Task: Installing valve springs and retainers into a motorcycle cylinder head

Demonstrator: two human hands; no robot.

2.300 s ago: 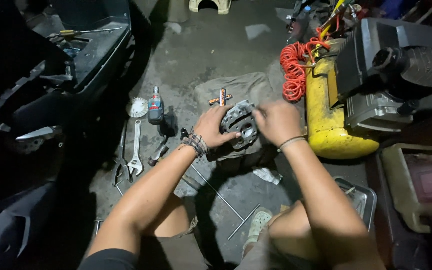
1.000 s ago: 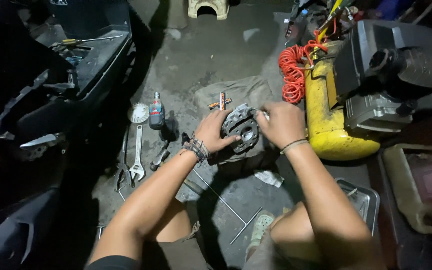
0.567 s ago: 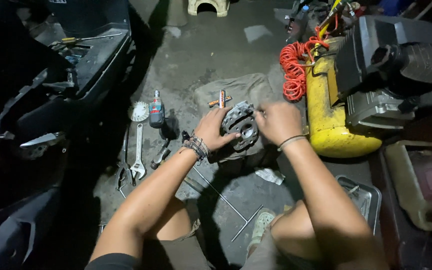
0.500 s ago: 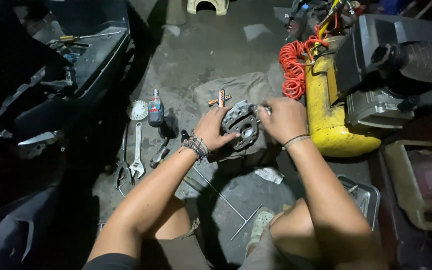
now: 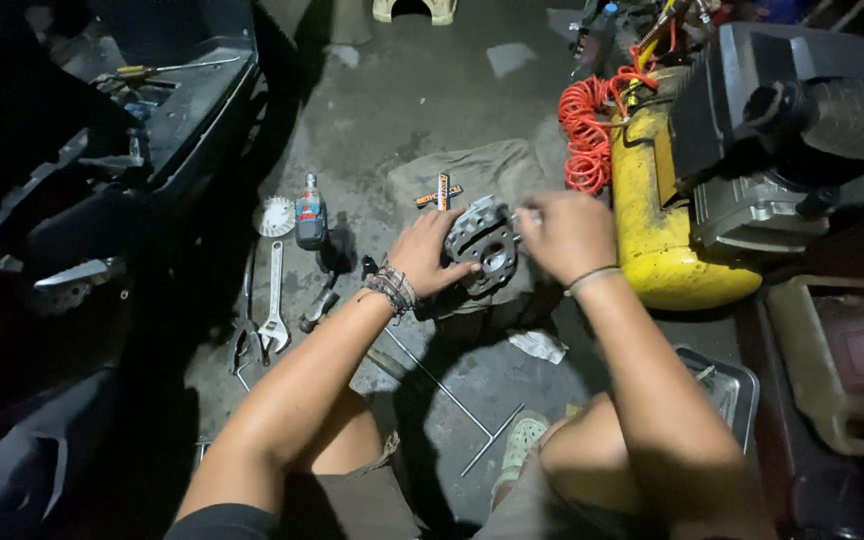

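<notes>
From the head camera, the person's left hand [image 5: 430, 253] grips the left edge of a grey metal engine part [image 5: 482, 243], fingers curled around its rim, a beaded bracelet at the wrist. The right hand [image 5: 567, 233] is closed at the part's upper right corner, pinching something small that cannot be made out. The part is held just above a dirty cloth [image 5: 472, 172] spread on the concrete floor [image 5: 422, 90], with a small orange-and-white cross-shaped tool [image 5: 440, 193] lying on the cloth just beyond it. To the left lie an adjustable wrench [image 5: 274, 300], a small bottle [image 5: 309, 212] and a white round fan-like piece [image 5: 274, 216]. To the right stands a yellow air compressor tank [image 5: 652, 200] with a coiled orange hose [image 5: 587, 125].
</notes>
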